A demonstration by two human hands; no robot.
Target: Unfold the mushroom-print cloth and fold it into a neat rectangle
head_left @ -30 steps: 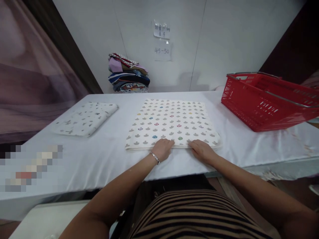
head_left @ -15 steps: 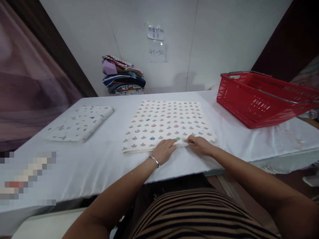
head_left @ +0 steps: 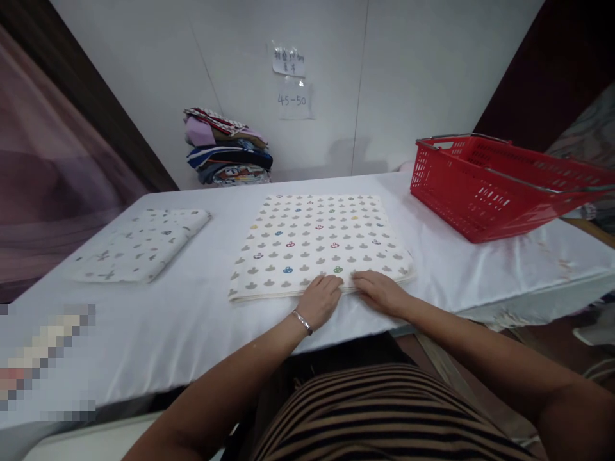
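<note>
Folded patterned cloth (head_left: 319,243) lies flat, mid-table, roughly square, no clear long axis; near edge faces the person. Soft cotton-like fabric w/ rows of small grey and coloured motifs. Left hand (head_left: 321,299) and right hand (head_left: 382,291) rest on its near edge, fingers curled at the layers; can't tell if pinching. Around: smaller folded cloth (head_left: 139,244) to the left, red plastic mesh basket (head_left: 485,192) to the right, stacked clothes (head_left: 227,148) by the wall, white table cover (head_left: 192,320).

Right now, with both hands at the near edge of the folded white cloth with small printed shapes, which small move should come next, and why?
Probably pinch that near edge and lift it. The left hand and right hand lie flat, side by side, at the middle of the folded white patterned cloth, gripping nothing.
</note>
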